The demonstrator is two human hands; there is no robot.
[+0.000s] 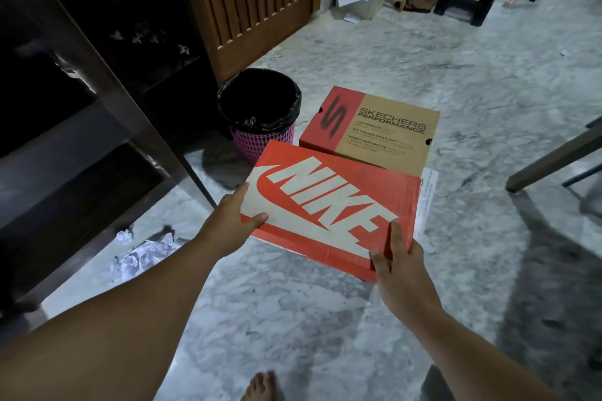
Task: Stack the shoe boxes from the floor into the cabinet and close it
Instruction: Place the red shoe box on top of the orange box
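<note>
Both hands, left hand (233, 221) and right hand (395, 265), clamp the orange cardboard Nike shoe box (329, 208); swinging toward the dark wooden cabinet (107, 75) at ten o'clock, it may clip the pink black-lined bin (260, 114).

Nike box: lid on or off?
On. The Nike box shows its printed lid seated flush, held by the left hand and right hand.

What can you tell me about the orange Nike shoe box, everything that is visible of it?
The Nike box is orange-red cardboard with a large white logo and name across its closed lid and a white label on its right end. It is held tilted above the marble floor: the left hand grips its left end, the right hand its near right corner. It partly hides the Skechers box behind.
</note>
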